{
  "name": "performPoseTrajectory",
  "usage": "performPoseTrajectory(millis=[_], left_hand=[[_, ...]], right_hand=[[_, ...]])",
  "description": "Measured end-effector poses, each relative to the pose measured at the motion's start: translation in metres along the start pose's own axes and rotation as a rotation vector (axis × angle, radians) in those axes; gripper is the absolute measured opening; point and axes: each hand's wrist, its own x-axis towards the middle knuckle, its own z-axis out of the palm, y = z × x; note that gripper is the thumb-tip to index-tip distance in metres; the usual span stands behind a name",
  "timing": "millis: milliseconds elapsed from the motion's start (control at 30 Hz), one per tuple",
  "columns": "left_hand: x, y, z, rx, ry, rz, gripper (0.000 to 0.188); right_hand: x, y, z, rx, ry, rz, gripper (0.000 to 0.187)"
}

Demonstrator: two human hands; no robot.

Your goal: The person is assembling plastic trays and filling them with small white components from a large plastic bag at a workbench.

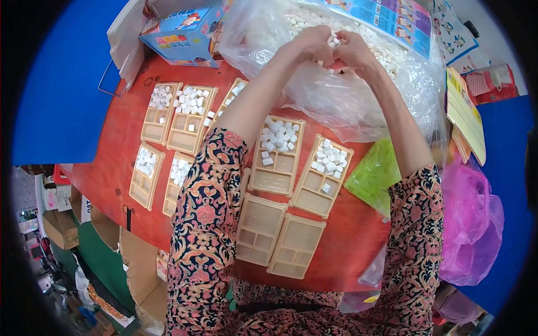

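Both hands are close together over a big clear plastic bag [330,101] full of small white pieces [386,56], cube-like and resembling mini marshmallows. My left hand [315,43] has its fingers curled, and white pieces show at its edge. Facing it, my right hand [355,52] is cupped with fingers bent inward around more white pieces. Their palms are mostly hidden. Nearer me, beige divided trays [272,179] lie on the red table [358,224]; several hold white pieces in the large compartment. Two closer trays [297,246] have bare compartments. My left arm covers part of the tray rows.
A blue printed box [188,36] stands at the far left beside white boards [126,42]. Printed blue sheets [381,19] lie on the bag's far side. A yellow-green plastic bag [372,173] is by my right forearm; a pink plastic bag [471,224] hangs at the right.
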Motion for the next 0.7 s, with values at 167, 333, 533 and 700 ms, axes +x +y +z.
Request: performPoseTrajectory(millis=[167, 333, 533, 700], left_hand=[[0.001, 0.010, 0.004, -0.065, 0.025, -0.013, 0.036], [0.019, 0.007, 0.009, 0.148, 0.095, -0.009, 0.027], [0.014, 0.035, -0.004, 0.083, 0.187, 0.088, 0.039], [-0.021, 0.110, -0.003, 0.315, 0.234, -0.424, 0.033]], right_hand=[[0.002, -0.001, -0.012, -0.050, -0.128, -0.033, 0.036], [-0.007, -0.014, -0.010, -0.118, -0.067, -0.064, 0.034], [-0.012, -0.023, -0.024, -0.093, 0.022, -0.133, 0.059], [-0.062, -0.064, -0.016, -0.226, 0.105, -0.016, 0.053]])
